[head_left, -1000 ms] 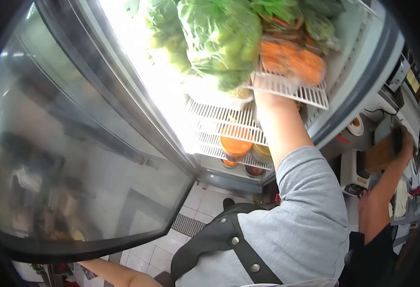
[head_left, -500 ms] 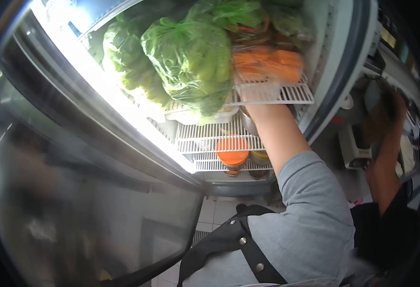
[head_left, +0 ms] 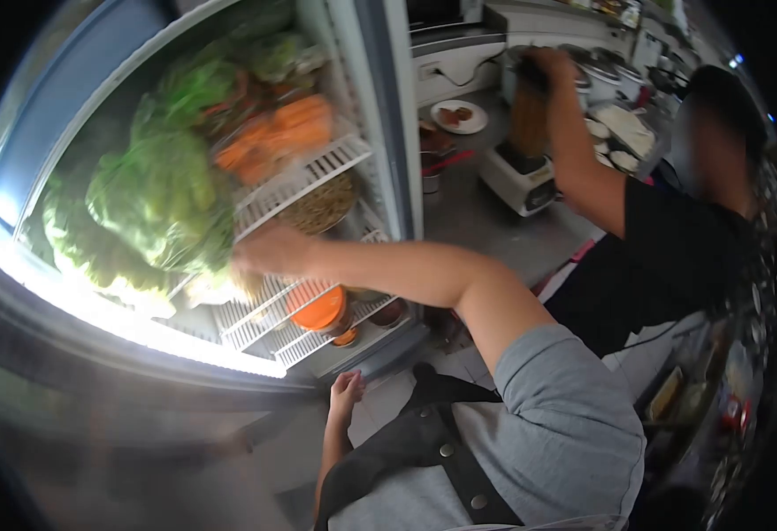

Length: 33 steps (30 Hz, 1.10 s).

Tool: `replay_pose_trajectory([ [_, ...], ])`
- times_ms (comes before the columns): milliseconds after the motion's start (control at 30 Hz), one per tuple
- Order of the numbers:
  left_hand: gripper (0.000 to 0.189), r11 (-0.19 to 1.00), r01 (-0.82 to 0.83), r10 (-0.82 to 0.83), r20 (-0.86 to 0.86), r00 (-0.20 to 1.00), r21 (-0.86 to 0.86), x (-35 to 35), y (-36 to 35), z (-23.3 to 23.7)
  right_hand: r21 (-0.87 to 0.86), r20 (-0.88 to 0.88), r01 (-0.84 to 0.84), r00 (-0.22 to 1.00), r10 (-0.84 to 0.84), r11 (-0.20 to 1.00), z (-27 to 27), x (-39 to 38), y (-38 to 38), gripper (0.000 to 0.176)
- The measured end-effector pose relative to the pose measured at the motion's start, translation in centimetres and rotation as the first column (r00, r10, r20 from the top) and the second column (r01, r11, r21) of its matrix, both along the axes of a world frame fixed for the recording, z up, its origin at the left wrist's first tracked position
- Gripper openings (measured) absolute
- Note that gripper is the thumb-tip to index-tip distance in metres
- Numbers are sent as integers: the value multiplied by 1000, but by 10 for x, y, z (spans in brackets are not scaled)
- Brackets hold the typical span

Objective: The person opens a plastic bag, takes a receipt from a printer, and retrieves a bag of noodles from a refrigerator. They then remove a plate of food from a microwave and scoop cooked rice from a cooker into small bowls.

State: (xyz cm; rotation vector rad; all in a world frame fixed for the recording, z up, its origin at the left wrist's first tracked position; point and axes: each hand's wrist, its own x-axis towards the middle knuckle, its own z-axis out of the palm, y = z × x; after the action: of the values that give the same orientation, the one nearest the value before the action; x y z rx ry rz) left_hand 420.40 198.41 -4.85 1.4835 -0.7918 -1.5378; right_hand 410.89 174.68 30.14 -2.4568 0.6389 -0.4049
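Note:
My right hand (head_left: 273,251) is stretched across the open fridge at the level below the upper wire shelf (head_left: 335,164). Motion smears its fingers, and I cannot tell if they hold anything. Right above it sit a green plastic bag of leafy vegetables (head_left: 154,190) and a clear bag of carrots (head_left: 282,137). A bowl of brownish food (head_left: 322,202) shows behind my wrist. Below my forearm, an orange-lidded jar (head_left: 319,310) stands on a lower level. My left hand (head_left: 347,389) hangs low in front of the fridge, its fingers curled in with nothing showing in them.
The fridge door stands open at the left, beside a bright light strip (head_left: 141,323). On the right, a person in black (head_left: 654,257) has a hand on top of a blender (head_left: 521,168). A white plate with food (head_left: 459,116) and several pots share that counter.
My right hand has come out from under the upper shelf and swung left. My view has turned right, showing more of the counter. My left hand has come into sight.

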Motion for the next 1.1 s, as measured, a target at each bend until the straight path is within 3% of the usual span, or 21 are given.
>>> replay_pose_trajectory([
  [33,29,998,34,-38,91,995,49,-16,-13,22,-700,188,7,966,175,714,-23,-10,9,22],
  [100,28,992,109,-105,81,991,-58,-34,-26,34,-791,230,-35,908,351,611,-28,-56,31,23],
  [167,29,977,156,-144,93,985,-143,-46,-40,51,-598,365,-64,866,342,799,1,-123,65,46],
  [233,30,972,172,-159,91,983,-159,-47,-48,67,-506,584,116,775,241,855,34,-180,66,54],
  [300,31,963,210,-189,130,973,-172,-45,-60,68,-287,850,442,527,13,850,40,-226,35,59],
  [333,31,954,241,-212,168,963,-177,-40,-66,66,-94,932,574,339,-131,814,46,-238,6,56],
  [400,32,946,282,-244,221,944,-159,-32,-79,59,349,930,631,-140,-340,693,57,-262,-52,50],
  [467,33,949,293,-257,254,932,-113,-25,-93,51,510,850,555,-444,-284,657,74,-287,-143,49],
  [533,33,947,303,-261,293,920,-107,-31,-100,53,495,846,637,-508,-160,591,76,-310,-251,51],
  [600,33,954,277,-233,299,925,-114,-41,-104,60,567,774,606,-623,-110,557,90,-317,-335,55],
  [667,32,955,286,-248,302,920,-85,-46,-98,60,578,808,723,-572,-140,379,76,-342,-450,64],
  [733,32,969,248,-232,323,918,-8,-45,-78,46,491,853,845,-417,-316,212,85,-358,-482,70],
  [800,31,987,159,-153,311,938,7,-38,-52,21,389,909,764,-227,-349,515,85,-390,-536,73],
  [867,31,995,54,-77,299,951,85,-22,-11,-34,418,899,631,-183,-398,654,87,-400,-542,66],
  [933,30,974,-59,-8,294,956,218,-8,23,-96,431,889,659,-191,-416,616,88,-406,-535,67],
  [967,30,967,-81,15,267,963,240,-7,23,-93,437,884,676,-200,-423,593,88,-408,-534,68],
  [1067,28,942,-125,68,188,980,311,-9,33,-76,426,881,822,-281,-380,379,85,-406,-553,63],
  [1100,29,952,-96,29,226,974,290,-8,29,-73,436,873,782,-247,-420,447,86,-405,-546,66],
])
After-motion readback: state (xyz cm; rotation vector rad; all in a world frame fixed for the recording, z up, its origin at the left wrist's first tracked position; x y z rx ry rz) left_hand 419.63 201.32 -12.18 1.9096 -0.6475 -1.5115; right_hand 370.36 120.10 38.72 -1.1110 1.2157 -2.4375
